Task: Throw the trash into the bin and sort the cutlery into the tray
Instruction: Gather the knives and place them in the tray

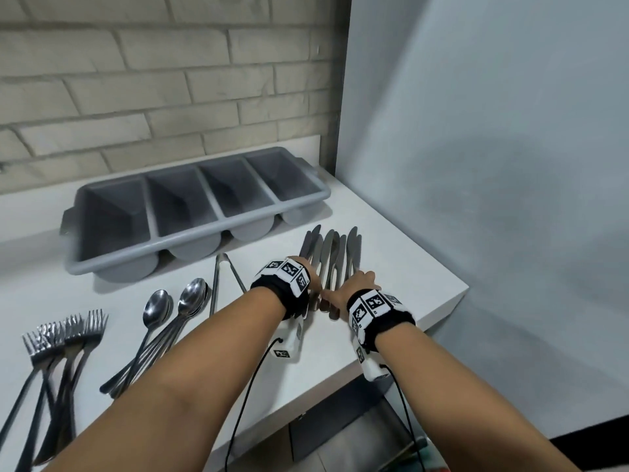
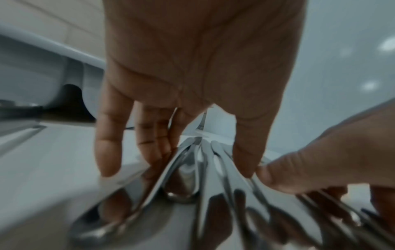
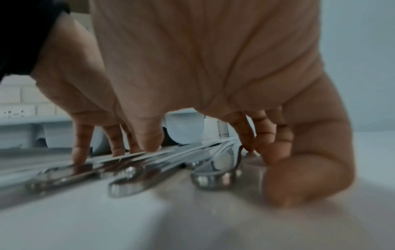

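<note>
Flanking the knives [image 1: 332,257], both hands' fingers touch them.

Each wrist carries a black band [image 1: 272,296] with white marker tiles, a white camera module [image 1: 289,342], and a black cable [image 1: 245,396].

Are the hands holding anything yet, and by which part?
Both hands are gathering the knives at the handle ends; nothing is lifted, and a closed grip cannot be told.

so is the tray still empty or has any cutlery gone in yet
Empty: all four compartments of the grey tray show bare bottoms in the head view. The knives, spoons and forks lie on the counter.
</note>
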A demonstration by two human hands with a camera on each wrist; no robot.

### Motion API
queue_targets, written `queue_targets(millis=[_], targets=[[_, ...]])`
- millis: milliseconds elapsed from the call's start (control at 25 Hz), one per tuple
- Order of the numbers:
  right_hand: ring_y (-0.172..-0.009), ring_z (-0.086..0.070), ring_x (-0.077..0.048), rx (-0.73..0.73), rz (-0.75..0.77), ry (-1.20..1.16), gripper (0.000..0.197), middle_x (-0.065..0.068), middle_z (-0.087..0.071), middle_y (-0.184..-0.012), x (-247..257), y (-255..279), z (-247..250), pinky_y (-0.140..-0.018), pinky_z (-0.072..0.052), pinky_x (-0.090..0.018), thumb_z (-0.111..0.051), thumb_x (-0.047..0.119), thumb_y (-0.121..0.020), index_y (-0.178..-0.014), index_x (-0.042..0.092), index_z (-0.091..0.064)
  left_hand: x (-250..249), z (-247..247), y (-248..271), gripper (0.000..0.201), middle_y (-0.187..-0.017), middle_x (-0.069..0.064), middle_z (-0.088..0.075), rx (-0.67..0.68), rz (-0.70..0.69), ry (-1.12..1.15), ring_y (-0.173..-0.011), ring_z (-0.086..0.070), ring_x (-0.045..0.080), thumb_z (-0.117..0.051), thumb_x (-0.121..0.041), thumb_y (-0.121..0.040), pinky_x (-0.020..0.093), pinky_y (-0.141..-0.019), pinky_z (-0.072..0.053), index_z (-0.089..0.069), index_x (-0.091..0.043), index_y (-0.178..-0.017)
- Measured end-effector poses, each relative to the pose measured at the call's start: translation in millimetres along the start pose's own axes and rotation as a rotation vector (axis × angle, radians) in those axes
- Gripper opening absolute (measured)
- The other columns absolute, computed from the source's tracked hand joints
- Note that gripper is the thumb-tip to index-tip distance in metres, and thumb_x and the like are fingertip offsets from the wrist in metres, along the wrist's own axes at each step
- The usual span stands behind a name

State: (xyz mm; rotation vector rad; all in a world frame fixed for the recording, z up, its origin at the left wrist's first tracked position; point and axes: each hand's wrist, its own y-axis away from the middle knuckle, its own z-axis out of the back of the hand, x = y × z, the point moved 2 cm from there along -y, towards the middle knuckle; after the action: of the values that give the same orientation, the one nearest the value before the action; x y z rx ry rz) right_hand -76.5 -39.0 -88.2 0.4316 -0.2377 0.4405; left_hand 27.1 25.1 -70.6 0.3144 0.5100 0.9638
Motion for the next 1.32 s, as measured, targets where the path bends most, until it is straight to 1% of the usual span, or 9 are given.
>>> queue_targets(millis=[240, 360, 560, 680, 760, 880, 920, 1200, 1320], targets=[[-0.117, -0.05, -0.029, 0.025, -0.081, 0.072, 0.064, -0.013, -0.037, -0.134, 11.3, -15.9, -7.3, -0.094, -0.045, -0.035, -0.06, 0.031, -0.079, -0.131, 0.003, -0.035, 1.6, 1.7, -18.1, 0.021, -0.069, 0.004, -0.069, -0.023, -0.005, 0.043, -0.072, -0.069, 0.023, -0.078, -0.024, -0.054, 0.027, -0.071, -0.058, -0.061, -0.013, -0.059], [-0.121, -0.051, -0.025, 0.025, -0.071, 0.086, 0.051, -0.014, -0.043, -0.134, 14.4, -26.5, -4.1, -0.096, -0.046, -0.033, -0.055, 0.015, -0.084, -0.13, 0.002, -0.038, 1.8, 2.3, -23.9, 0.025, -0.072, 0.004, -0.064, -0.034, -0.035, 0.048, -0.077, -0.067, 0.025, -0.075, -0.024, -0.059, 0.027, -0.072, -0.056, -0.052, -0.015, -0.058], [-0.119, -0.056, -0.028, 0.028, -0.007, 0.062, 0.038, -0.014, -0.057, -0.13, 11.6, -33.8, 1.7, -0.092, -0.048, -0.032, -0.053, 0.013, -0.086, -0.123, 0.002, -0.054, -5.8, -8.7, -31.6, 0.033, -0.062, 0.003, -0.065, 0.063, -0.066, -0.003, -0.066, -0.068, 0.024, -0.079, -0.037, -0.048, 0.035, -0.072, -0.06, -0.057, -0.013, -0.055], [-0.124, -0.052, -0.028, 0.042, 0.034, 0.073, 0.038, -0.014, -0.055, -0.134, 8.0, -37.5, 5.2, -0.095, -0.045, -0.03, -0.049, 0.015, -0.089, -0.125, 0.003, -0.055, -9.1, -20.2, -47.7, 0.035, -0.074, 0.006, -0.065, 0.094, -0.055, -0.085, -0.074, -0.068, 0.03, -0.077, -0.035, -0.048, 0.047, -0.074, -0.058, -0.05, -0.014, -0.054], [-0.124, -0.052, -0.025, 0.048, 0.069, 0.116, 0.036, -0.012, -0.056, -0.133, 10.5, -37.7, 7.8, -0.097, -0.044, -0.028, -0.048, 0.015, -0.091, -0.124, 0.004, -0.056, -12.0, -25.7, -53.0, 0.025, -0.084, 0.007, -0.067, 0.131, -0.06, -0.129, -0.082, -0.068, 0.031, -0.074, -0.023, -0.052, 0.047, -0.076, -0.057, -0.054, -0.014, -0.061], [-0.125, -0.052, -0.022, 0.001, 0.092, 0.161, 0.033, -0.011, -0.054, -0.133, 14.2, -31.7, 10.7, -0.099, -0.043, -0.025, -0.046, 0.012, -0.093, -0.123, 0.005, -0.054, -15.8, -20.7, -29.9, 0.051, -0.111, 0.01, -0.068, 0.022, -0.051, -0.15, -0.099, -0.067, 0.03, -0.071, -0.014, -0.066, 0.043, -0.086, -0.057, -0.059, -0.008, -0.116], [-0.125, -0.052, -0.022, -0.012, 0.121, 0.195, 0.033, -0.011, -0.053, -0.133, 13.1, -34.3, 10.4, -0.099, -0.043, -0.025, -0.046, 0.012, -0.093, -0.124, 0.003, -0.053, -18.2, -22.7, -24.6, 0.051, -0.115, 0.009, -0.067, 0.011, -0.042, -0.157, -0.103, -0.067, 0.028, -0.068, -0.013, -0.073, 0.041, -0.09, -0.056, -0.057, -0.005, -0.121], [-0.129, -0.048, -0.027, 0.116, 0.213, 0.099, 0.037, -0.011, -0.049, -0.141, 1.2, -38.1, 33.7, -0.105, -0.039, -0.031, -0.038, 0.013, -0.097, -0.131, 0.005, -0.049, -20.5, -26.3, -19.2, 0.039, -0.122, 0.011, -0.056, -0.089, -0.118, -0.324, -0.115, -0.059, 0.03, -0.053, -0.011, -0.082, 0.042, -0.094, -0.052, -0.053, -0.002, -0.12], [-0.102, -0.061, -0.023, 0.229, 0.171, -0.083, 0.036, -0.014, -0.057, -0.132, -16.3, -42.6, 36.2, -0.082, -0.052, -0.024, -0.04, 0.016, -0.096, -0.127, 0.001, -0.051, -21.7, -13.7, -20.3, 0.036, -0.096, 0.009, -0.061, -0.05, -0.13, -0.367, -0.108, -0.063, 0.027, -0.059, -0.014, -0.081, 0.038, -0.092, -0.054, -0.06, -0.001, -0.114]])
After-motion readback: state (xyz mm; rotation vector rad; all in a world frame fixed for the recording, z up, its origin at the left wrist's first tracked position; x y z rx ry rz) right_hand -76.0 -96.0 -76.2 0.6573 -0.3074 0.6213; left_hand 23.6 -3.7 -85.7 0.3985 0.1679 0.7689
